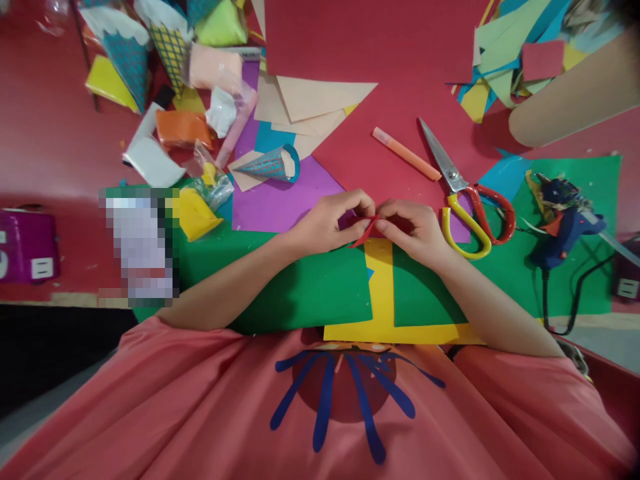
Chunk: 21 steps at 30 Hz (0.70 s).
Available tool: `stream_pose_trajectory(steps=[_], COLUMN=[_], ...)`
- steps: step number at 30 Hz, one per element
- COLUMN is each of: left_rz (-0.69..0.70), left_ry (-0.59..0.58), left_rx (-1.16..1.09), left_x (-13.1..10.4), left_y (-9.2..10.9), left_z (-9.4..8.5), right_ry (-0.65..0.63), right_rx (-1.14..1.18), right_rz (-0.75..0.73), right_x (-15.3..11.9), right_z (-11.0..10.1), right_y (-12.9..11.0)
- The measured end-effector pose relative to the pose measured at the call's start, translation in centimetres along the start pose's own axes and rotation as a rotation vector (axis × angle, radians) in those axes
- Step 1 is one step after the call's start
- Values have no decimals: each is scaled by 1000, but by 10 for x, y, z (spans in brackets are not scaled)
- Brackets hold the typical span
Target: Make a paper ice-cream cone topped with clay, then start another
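Between my hands, above the green sheet (310, 280), is a small red strip (369, 232), which looks like paper or foam. My left hand (337, 223) pinches it from the left, thumb and fingers closed. From the other side my right hand (413, 230) pinches its upper end, and the fingertips of both hands nearly meet. To the right of my right hand lie scissors (453, 175) with one red and one yellow handle loop. An orange marker (407, 155) rests just beyond my hands. A small blue patterned cone (270, 165) lies on its side at the left.
A blue glue gun (567, 233) with a cord lies at the right. Packs of coloured clay, such as an orange one (183, 129), and larger cones (125, 53) crowd the upper left. Paper scraps (505, 47) pile up at the upper right, near a pale cylinder (575, 93).
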<state>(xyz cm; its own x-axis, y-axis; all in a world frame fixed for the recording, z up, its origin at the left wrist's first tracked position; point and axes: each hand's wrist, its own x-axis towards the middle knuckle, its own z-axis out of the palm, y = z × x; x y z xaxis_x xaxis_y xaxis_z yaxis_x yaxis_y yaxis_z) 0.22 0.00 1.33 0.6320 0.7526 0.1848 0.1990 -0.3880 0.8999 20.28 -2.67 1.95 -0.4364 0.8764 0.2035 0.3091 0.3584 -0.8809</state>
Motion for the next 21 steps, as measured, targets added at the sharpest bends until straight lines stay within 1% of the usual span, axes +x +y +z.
stream_pose_trajectory(steps=[2,4,7,11,16,21], left_rz=[9,24,52,69,81,72], left_ry=[-30,-36,-6,61,82,80], left_rx=[-5,-6,-2,-27,-30,-25], left_x=[0,0,0,-1,-1,-1], left_y=[0,-1,-1,-2,-2,-2], left_z=[-1,-1,0,2,1,1], right_ry=[-1,4,13,40,43,38], right_rx=[7,6,52,188,266,240], right_rz=[-8,5,59,130,112,107], right_x=[0,1,1,1,0,0], right_z=[0,0,0,-2,-3,-3], right_y=[-1,-2,-4,-4,-2,-2])
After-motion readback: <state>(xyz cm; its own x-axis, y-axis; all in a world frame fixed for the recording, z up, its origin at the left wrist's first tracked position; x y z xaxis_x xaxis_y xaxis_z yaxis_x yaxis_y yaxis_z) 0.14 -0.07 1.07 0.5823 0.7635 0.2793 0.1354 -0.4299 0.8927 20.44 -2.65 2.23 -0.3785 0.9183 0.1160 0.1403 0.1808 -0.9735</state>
